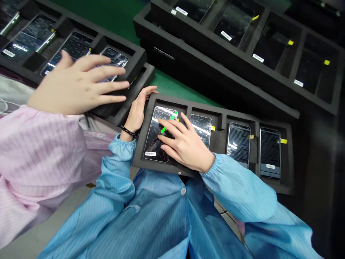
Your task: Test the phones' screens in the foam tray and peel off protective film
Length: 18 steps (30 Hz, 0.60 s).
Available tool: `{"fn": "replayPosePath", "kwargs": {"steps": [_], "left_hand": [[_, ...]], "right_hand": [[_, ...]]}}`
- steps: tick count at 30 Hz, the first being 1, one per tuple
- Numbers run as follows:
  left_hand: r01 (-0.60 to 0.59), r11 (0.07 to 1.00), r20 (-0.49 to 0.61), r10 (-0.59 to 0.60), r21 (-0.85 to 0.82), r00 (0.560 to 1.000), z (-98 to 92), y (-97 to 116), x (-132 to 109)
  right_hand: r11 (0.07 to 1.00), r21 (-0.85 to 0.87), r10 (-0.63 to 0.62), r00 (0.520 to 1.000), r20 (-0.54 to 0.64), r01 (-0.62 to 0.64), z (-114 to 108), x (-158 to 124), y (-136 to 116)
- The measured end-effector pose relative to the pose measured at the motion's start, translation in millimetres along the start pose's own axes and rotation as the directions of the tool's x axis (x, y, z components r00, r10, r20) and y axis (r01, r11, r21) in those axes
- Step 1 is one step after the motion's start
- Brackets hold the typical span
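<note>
A black foam tray (242,117) lies in front of my blue gown, with several phones in its compartments. My left hand (137,111), a dark beaded bracelet at its wrist, grips the tray's left end, its fingertips over the far corner. Fingers spread, my right hand (185,142) is over the leftmost phone (155,144), fingertips at its screen; I cannot tell how firmly they touch. That screen shows a green blocky streak and red lines. Partly under the same hand is a second phone (202,126). Two more phones, a third (238,144) and a fourth (270,151), lie to the right.
On my left, a co-worker's hand (81,82) in a pink sleeve is over another phone tray (134,54), which sits above a further tray. Stacked black trays (202,64) with phones stand at the back right. Green table surface (175,86) shows between them.
</note>
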<state>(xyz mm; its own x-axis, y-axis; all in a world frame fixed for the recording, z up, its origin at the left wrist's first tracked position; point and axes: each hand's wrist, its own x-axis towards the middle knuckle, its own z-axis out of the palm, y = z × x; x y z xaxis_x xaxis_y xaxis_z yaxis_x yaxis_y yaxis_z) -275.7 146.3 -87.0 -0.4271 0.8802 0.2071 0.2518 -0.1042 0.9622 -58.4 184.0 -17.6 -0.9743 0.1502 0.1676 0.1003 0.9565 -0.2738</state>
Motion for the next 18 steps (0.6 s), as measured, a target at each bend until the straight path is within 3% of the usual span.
{"fn": "replayPosePath", "kwargs": {"steps": [10,13,15,18], "left_hand": [[-0.015,1.000,-0.009,0.015,0.007,1.000,-1.5,0,-1],[-0.008,1.000,-0.007,0.008,0.024,1.000,-1.5,-1,0],[-0.003,1.000,-0.007,0.003,0.022,1.000,-1.1,-1,0],[-0.012,1.000,0.002,0.012,-0.006,1.000,-0.8,-2,0]], "right_hand": [[0.982,0.101,-0.164,0.985,0.046,0.159,14,0,-37],[0.970,0.165,-0.193,0.979,0.069,0.179,12,2,-37],[0.969,0.203,-0.152,0.987,0.054,0.138,6,6,-27],[0.985,0.171,0.018,1.000,0.001,-0.018,-6,18,-1]]}}
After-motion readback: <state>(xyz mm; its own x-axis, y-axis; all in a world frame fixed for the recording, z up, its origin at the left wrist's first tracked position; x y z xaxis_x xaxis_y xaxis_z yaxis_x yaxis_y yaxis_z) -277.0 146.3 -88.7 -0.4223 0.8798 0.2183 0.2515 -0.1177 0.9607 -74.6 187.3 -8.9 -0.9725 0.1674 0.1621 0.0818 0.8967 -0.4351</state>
